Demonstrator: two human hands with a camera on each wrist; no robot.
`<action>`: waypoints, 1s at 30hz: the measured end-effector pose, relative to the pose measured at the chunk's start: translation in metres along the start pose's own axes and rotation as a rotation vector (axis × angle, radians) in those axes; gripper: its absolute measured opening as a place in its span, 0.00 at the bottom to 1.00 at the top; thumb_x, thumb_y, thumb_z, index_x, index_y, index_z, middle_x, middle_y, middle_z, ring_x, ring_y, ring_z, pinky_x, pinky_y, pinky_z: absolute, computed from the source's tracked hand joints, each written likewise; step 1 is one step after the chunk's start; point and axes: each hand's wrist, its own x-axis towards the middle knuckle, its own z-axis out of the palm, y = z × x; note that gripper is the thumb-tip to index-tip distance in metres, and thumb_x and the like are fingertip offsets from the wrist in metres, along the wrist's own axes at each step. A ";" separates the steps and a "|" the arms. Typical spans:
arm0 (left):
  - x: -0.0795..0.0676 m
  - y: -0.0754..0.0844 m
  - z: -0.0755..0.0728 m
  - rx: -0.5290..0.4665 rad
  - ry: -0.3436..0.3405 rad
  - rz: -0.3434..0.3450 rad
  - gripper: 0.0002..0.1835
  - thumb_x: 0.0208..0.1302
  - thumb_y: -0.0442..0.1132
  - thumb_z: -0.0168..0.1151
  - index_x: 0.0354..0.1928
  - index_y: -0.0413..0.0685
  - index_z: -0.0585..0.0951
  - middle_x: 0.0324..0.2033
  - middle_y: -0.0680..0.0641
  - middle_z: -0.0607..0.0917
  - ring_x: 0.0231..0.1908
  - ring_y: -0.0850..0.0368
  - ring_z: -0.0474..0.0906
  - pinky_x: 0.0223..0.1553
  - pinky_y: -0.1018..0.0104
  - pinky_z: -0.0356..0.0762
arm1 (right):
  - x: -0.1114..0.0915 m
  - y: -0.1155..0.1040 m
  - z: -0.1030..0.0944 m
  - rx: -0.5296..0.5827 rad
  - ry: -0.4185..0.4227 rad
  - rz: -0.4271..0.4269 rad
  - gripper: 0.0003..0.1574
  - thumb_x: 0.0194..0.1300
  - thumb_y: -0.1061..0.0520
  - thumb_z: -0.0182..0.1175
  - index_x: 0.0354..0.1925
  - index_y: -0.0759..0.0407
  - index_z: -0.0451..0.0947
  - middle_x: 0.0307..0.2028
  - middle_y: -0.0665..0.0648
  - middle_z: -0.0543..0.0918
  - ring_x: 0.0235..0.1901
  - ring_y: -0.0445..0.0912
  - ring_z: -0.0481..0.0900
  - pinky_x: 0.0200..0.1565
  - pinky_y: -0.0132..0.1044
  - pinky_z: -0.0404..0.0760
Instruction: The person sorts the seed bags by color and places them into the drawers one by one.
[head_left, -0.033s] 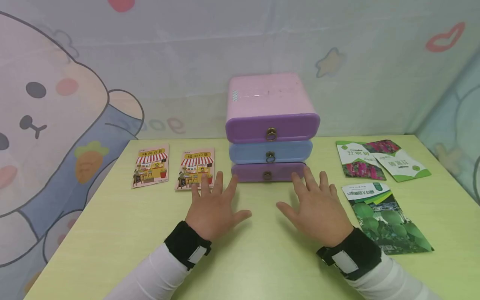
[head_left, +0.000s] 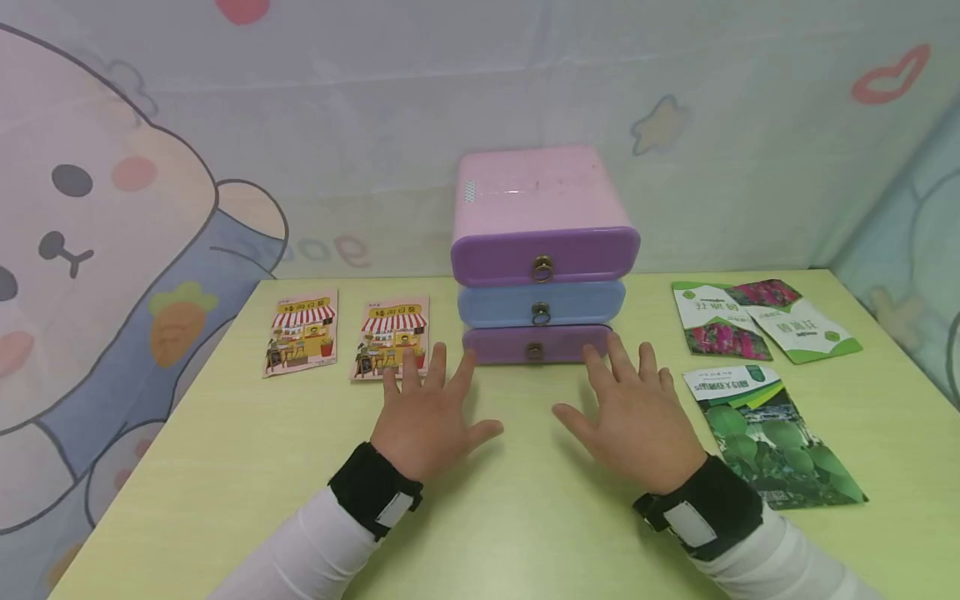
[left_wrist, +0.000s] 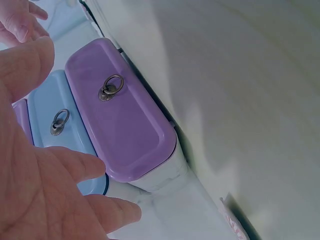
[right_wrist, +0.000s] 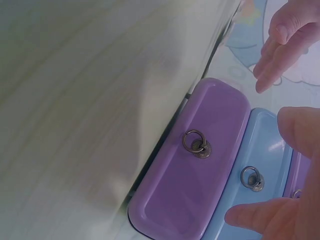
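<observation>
Both hands are held over the table in front of a small three-drawer box (head_left: 536, 192), fingers spread and nothing in them. The left hand (head_left: 423, 429) overlaps the lower edge of a pink shop-picture packet (head_left: 388, 329) in the head view. Fingertips of the right hand (head_left: 637, 429) overlap the right end of the bottom purple drawer (head_left: 495, 346). Above that drawer are a blue drawer (head_left: 491, 307) and a top purple drawer (head_left: 491, 262), all pushed in, each with a ring pull. In the left wrist view, the bottom drawer's ring pull (left_wrist: 111, 87) shows beyond the palm.
Another pink packet (head_left: 302, 333) lies at the far left. On the right lie two flower-picture packets (head_left: 708, 304) (head_left: 813, 333), overlapping, with a larger green-leaf packet (head_left: 772, 442) nearer. A printed cloth (head_left: 375, 150) hangs behind the table (head_left: 510, 533).
</observation>
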 end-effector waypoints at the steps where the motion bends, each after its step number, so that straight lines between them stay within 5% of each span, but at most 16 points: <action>1: 0.000 0.000 0.000 0.000 -0.001 0.000 0.52 0.66 0.77 0.57 0.84 0.60 0.58 0.81 0.35 0.60 0.79 0.22 0.52 0.75 0.21 0.54 | 0.000 0.000 0.000 0.000 0.003 -0.001 0.51 0.74 0.30 0.58 0.76 0.65 0.64 0.77 0.76 0.61 0.73 0.84 0.56 0.66 0.81 0.65; 9: 0.000 0.002 -0.001 0.006 0.004 0.008 0.52 0.66 0.77 0.56 0.84 0.59 0.58 0.81 0.34 0.61 0.78 0.21 0.51 0.75 0.21 0.54 | 0.000 0.001 -0.001 0.025 0.017 -0.002 0.51 0.75 0.31 0.57 0.76 0.67 0.65 0.77 0.76 0.62 0.74 0.81 0.57 0.67 0.80 0.66; 16: 0.000 0.002 -0.002 -0.019 -0.004 0.002 0.52 0.66 0.77 0.58 0.84 0.59 0.59 0.81 0.34 0.60 0.79 0.21 0.51 0.75 0.21 0.52 | 0.002 0.001 -0.001 0.067 0.136 -0.056 0.42 0.75 0.39 0.60 0.67 0.74 0.73 0.66 0.75 0.78 0.68 0.70 0.76 0.68 0.64 0.77; 22: 0.001 0.002 -0.003 -0.030 0.007 0.003 0.52 0.66 0.76 0.58 0.84 0.58 0.60 0.80 0.34 0.62 0.79 0.22 0.52 0.75 0.21 0.53 | 0.002 -0.001 -0.005 0.124 0.141 0.009 0.28 0.76 0.41 0.58 0.52 0.64 0.83 0.42 0.64 0.91 0.41 0.58 0.89 0.36 0.53 0.88; 30: 0.004 0.002 0.007 -0.040 -0.005 -0.002 0.53 0.65 0.76 0.59 0.83 0.56 0.60 0.78 0.34 0.65 0.78 0.23 0.55 0.74 0.21 0.57 | 0.001 -0.001 -0.006 0.125 0.121 0.036 0.22 0.75 0.42 0.60 0.32 0.57 0.79 0.16 0.50 0.75 0.17 0.44 0.72 0.19 0.38 0.67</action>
